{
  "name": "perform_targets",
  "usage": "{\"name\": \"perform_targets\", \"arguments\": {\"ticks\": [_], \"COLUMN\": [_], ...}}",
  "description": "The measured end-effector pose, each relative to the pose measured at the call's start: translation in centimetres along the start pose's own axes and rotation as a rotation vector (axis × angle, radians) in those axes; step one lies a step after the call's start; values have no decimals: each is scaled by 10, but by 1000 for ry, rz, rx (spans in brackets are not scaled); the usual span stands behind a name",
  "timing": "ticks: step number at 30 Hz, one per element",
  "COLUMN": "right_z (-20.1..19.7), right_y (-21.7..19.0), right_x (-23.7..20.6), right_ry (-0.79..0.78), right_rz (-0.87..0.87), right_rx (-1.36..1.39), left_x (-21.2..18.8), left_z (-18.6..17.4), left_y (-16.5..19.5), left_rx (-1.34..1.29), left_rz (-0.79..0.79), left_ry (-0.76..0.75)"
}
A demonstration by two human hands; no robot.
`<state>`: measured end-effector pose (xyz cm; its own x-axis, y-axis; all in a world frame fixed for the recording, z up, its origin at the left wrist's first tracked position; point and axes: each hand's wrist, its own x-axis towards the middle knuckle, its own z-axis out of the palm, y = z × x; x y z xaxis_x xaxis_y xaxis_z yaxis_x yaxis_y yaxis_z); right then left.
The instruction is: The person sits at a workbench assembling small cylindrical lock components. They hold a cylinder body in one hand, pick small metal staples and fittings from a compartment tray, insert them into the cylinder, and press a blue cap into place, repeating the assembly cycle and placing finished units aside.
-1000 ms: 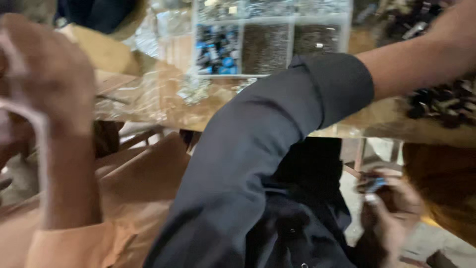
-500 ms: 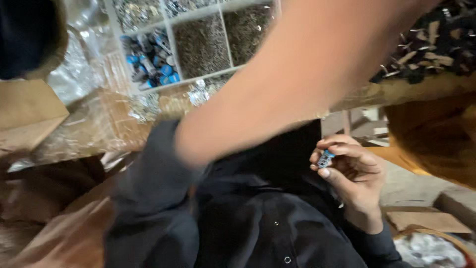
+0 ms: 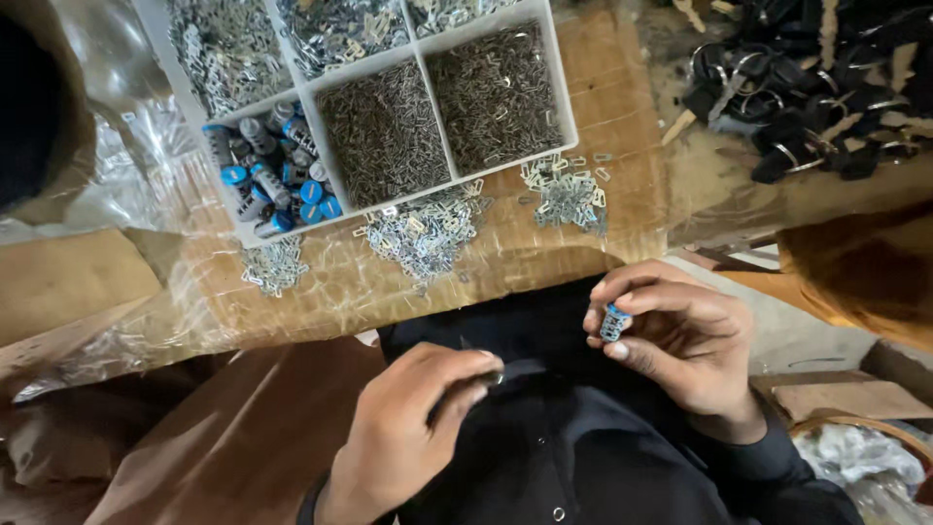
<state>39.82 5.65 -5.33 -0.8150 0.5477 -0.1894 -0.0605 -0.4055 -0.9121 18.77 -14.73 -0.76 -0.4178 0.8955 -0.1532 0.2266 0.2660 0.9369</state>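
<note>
Right hand (image 3: 680, 350) pinching small blue-capped cylinder (image 3: 613, 322) at fingertips, above lap. Left hand (image 3: 413, 428) closed on thin dark tool (image 3: 505, 371), maybe pin; hard to see. Loose pinch could drop cylinder into dark clothes (image 3: 544, 457).

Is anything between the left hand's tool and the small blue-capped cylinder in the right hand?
Nothing visible does. The right hand pinches the small blue-capped cylinder at its fingertips; the left hand holds a thin dark tool lower left of it, with only dark clothing behind the gap.
</note>
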Motion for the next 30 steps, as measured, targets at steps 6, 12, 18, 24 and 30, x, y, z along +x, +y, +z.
{"name": "perform_targets", "arguments": {"ticks": [6, 12, 18, 24, 30], "right_z": [-9, -32, -57, -33, -13], "right_y": [-1, -2, -28, 3, 6], "right_x": [-3, -14, -4, 39, 65], "right_ry": [120, 305, 472, 423, 343], "right_rz": [-81, -198, -520, -360, -295], "right_rx": [57, 122, 56, 80, 57], "left_x": [6, 48, 131, 112, 93], "left_z": [-3, 20, 70, 76, 41], "left_y": [20, 33, 56, 36, 36], "left_rx": [289, 204, 134, 315, 456], "left_rz": [-45, 334, 625, 418, 416], "left_ry": [126, -146, -9, 95, 200]}}
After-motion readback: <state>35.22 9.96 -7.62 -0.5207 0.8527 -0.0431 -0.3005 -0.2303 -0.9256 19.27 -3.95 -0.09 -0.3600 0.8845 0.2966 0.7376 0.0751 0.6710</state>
